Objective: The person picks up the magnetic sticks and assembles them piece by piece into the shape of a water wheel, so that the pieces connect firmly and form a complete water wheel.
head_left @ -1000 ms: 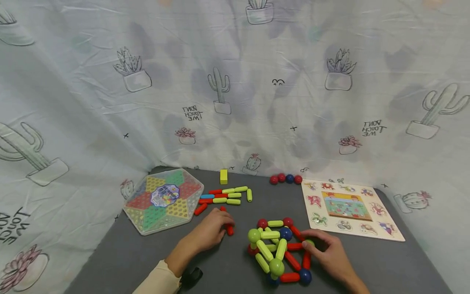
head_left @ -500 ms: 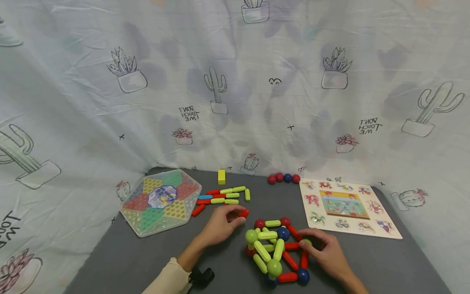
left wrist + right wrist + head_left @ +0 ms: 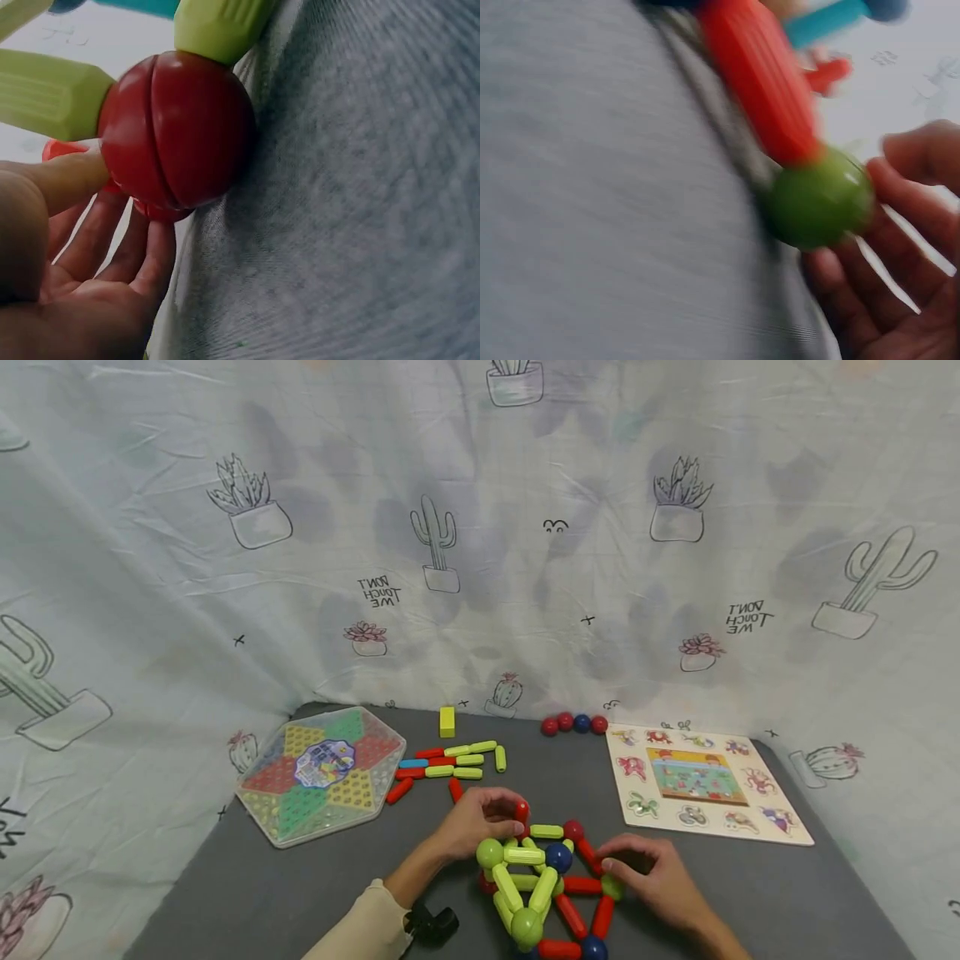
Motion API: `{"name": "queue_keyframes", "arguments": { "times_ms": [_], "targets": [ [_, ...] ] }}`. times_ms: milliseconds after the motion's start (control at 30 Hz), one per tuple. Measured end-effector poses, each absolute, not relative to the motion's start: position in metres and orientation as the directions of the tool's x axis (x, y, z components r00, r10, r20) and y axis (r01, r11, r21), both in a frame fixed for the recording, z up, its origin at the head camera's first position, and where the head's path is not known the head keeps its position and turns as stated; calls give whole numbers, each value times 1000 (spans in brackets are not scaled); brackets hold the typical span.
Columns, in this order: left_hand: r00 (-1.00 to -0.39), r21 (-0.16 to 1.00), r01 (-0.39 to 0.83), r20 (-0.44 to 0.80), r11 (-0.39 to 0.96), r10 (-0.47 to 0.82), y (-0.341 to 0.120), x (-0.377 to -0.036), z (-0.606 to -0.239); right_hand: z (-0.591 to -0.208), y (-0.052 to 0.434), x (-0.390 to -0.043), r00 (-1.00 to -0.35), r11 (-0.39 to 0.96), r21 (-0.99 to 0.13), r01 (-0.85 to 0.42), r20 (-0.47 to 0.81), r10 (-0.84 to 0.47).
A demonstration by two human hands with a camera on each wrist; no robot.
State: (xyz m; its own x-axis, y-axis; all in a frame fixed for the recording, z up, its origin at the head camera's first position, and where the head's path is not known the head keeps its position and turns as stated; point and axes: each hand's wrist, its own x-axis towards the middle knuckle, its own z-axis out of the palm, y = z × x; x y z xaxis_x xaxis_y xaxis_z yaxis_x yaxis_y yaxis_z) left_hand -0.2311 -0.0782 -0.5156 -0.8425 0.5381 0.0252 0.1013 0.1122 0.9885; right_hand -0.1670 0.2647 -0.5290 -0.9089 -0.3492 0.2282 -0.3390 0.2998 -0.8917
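A toy frame of green and red sticks joined by balls (image 3: 536, 885) stands on the grey table at front centre. My left hand (image 3: 512, 817) pinches a short red stick (image 3: 521, 812) and holds it against the frame's back left corner. In the left wrist view, the fingers (image 3: 71, 176) touch a red ball (image 3: 176, 127) with green sticks (image 3: 49, 94) joined to it. My right hand (image 3: 611, 870) grips the frame's green ball (image 3: 612, 887) on the right side. The right wrist view shows that green ball (image 3: 821, 199) on a red stick (image 3: 761, 90), with fingers (image 3: 919, 154) curled beside it.
A hexagonal checkers board (image 3: 322, 774) lies at the left. Loose red, green and blue sticks (image 3: 450, 764) and a yellow block (image 3: 447, 721) lie behind my left hand. Three balls (image 3: 573, 723) and a wooden puzzle board (image 3: 705, 781) sit at the back right. Cactus-print cloth surrounds the table.
My left hand picked the red stick up from the table and carried it right to the frame's back corner. My right hand stayed on the green ball.
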Motion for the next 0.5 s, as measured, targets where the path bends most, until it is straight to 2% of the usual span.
{"name": "queue_keyframes", "arguments": {
  "times_ms": [167,333,500],
  "targets": [
    [-828,988,107,26,113,560,-79,-231,-521,-506,274,-199,-915,328,-880,-343,234,-329],
    [-832,989,109,34,102,553,-79,-230,-525,-488,288,-259,-937,352,-876,-328,255,-239],
    [-828,983,125,31,131,560,-78,-230,-527,-483,297,-315,-962,355,-897,-263,214,-172]
  ]
}}
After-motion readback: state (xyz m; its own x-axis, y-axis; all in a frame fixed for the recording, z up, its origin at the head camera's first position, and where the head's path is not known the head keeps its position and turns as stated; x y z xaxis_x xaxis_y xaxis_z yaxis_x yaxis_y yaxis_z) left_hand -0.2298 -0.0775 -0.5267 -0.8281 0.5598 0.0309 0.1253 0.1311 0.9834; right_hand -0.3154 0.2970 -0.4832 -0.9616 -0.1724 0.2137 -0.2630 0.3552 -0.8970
